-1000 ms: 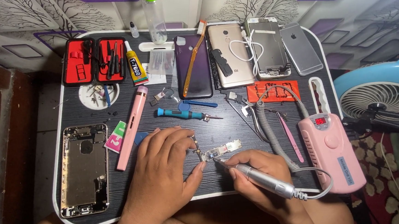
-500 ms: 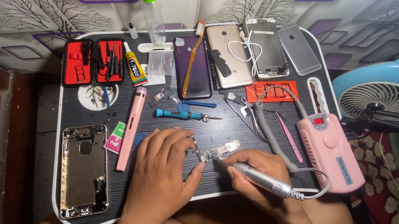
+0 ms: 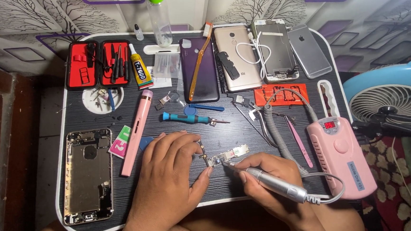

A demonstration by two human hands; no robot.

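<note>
A small phone circuit board (image 3: 227, 155) lies on the black lap table (image 3: 266, 183) near its front edge. My left hand (image 3: 169, 179) pins the board's left end with fingertips and thumb. My right hand (image 3: 271, 183) grips a silver rotary handpiece (image 3: 271, 184) like a pen, its tip touching the board's middle. A grey coiled cable (image 3: 275, 125) runs from the handpiece to a pink control box (image 3: 342, 154) at the right.
An open gold phone housing (image 3: 87, 175) lies at the left, beside a pink pen-shaped tool (image 3: 136, 132). A blue screwdriver (image 3: 189, 117), tweezers (image 3: 300, 140), a red tool case (image 3: 98, 63), glue tube (image 3: 141, 72) and several phones (image 3: 233, 56) fill the back. A blue fan (image 3: 395, 101) stands right.
Both hands stay on the board. The handpiece tip has shifted slightly along it; nothing else has moved.
</note>
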